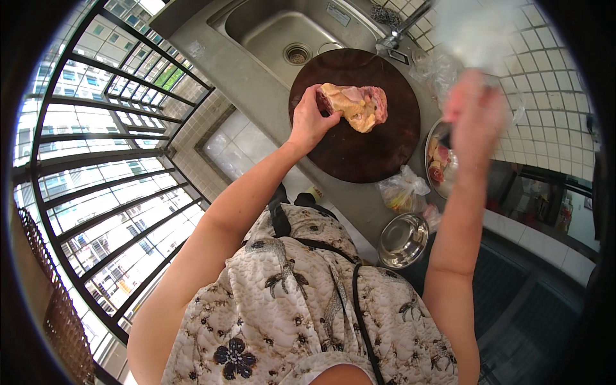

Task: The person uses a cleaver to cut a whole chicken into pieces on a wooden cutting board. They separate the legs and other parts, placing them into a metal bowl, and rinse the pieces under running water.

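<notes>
A large piece of raw chicken (358, 107) with yellowish skin rests on a round, dark brown cutting board (356, 156). My left hand (309, 118) grips its left end, thumb on the near side. Raised to the right of the board is my right hand (476, 113), blurred by motion. It is closed on a cleaver (474, 36), whose wide pale blade smears across the top right and whose dark handle end shows below the fist. Past that hand, partly hidden by it, a dish (427, 149) holds cut raw chicken pieces (437, 171).
The board overlaps a stainless steel sink (260, 38) with a faucet (392, 43). Clear plastic bags (435, 70) lie by the tiled wall (544, 110). A knotted plastic bag (403, 190) and a steel bowl (403, 240) stand along the counter's near right. Barred windows (110, 154) line the left.
</notes>
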The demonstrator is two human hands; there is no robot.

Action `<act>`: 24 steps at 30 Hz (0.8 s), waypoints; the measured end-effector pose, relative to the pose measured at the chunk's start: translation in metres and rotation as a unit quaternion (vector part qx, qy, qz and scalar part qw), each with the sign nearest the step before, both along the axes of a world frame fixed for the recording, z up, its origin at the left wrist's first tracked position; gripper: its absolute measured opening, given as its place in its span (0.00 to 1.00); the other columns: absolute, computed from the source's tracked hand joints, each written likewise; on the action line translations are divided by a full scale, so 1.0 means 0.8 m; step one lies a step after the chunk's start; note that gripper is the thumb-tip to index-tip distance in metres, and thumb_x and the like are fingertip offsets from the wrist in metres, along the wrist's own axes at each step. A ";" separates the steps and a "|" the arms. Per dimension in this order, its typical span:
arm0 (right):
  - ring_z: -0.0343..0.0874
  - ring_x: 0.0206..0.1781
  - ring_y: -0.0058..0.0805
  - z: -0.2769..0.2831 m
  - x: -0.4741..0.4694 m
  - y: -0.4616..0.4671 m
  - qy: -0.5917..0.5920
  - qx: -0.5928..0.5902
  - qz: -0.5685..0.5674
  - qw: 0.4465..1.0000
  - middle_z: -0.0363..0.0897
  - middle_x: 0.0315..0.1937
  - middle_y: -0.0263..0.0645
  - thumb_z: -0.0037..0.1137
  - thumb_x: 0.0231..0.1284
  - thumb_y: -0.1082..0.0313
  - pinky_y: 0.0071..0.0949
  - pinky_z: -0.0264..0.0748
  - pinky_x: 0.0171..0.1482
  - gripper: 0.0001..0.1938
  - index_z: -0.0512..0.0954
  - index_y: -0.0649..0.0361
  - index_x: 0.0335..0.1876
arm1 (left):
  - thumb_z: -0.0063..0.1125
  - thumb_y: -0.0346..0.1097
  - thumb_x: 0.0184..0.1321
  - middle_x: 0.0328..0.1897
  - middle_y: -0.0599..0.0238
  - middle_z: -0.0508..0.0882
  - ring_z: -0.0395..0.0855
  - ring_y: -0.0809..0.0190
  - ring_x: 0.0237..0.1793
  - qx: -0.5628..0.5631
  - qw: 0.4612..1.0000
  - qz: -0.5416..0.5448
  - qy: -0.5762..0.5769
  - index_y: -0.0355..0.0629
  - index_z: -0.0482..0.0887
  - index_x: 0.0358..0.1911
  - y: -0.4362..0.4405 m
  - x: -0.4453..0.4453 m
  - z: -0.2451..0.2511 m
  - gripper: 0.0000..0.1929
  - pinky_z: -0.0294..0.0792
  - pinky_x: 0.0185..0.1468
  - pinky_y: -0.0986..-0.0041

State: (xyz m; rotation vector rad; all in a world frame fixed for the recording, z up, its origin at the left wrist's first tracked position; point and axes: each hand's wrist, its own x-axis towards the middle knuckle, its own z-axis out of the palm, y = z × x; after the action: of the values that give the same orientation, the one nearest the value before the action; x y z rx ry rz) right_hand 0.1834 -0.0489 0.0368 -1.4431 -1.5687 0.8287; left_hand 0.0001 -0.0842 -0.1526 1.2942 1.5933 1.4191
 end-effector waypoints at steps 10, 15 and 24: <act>0.77 0.35 0.60 -0.188 0.015 -0.035 -0.315 -0.033 0.077 0.945 0.77 0.26 0.59 0.53 0.63 0.57 0.50 0.72 0.35 0.17 0.68 0.65 0.32 | 0.77 0.37 0.41 0.45 0.58 0.82 0.81 0.59 0.44 0.043 0.997 0.001 0.059 0.39 0.73 0.52 -0.017 -0.010 0.000 0.33 0.75 0.46 0.70; 0.80 0.26 0.52 -0.173 0.006 -0.042 -0.212 0.051 0.095 0.971 0.78 0.21 0.53 0.54 0.63 0.57 0.46 0.74 0.28 0.16 0.69 0.64 0.32 | 0.70 0.35 0.47 0.37 0.60 0.83 0.82 0.57 0.37 0.039 0.997 0.030 0.056 0.38 0.76 0.46 -0.009 -0.002 -0.006 0.23 0.74 0.42 0.70; 0.77 0.31 0.58 -0.155 0.045 -0.031 -0.215 0.097 0.076 0.969 0.77 0.25 0.56 0.54 0.63 0.57 0.47 0.72 0.32 0.16 0.68 0.63 0.34 | 0.73 0.37 0.45 0.37 0.57 0.84 0.82 0.60 0.39 0.018 0.998 0.055 0.038 0.38 0.75 0.47 -0.012 0.005 -0.005 0.26 0.73 0.45 0.69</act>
State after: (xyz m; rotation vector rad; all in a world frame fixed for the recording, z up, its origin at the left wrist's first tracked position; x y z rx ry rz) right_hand 0.2197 -0.0738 -0.0870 -1.4341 -2.0447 0.4428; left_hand 0.0039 -0.0936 -0.1563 1.3135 1.7199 1.4865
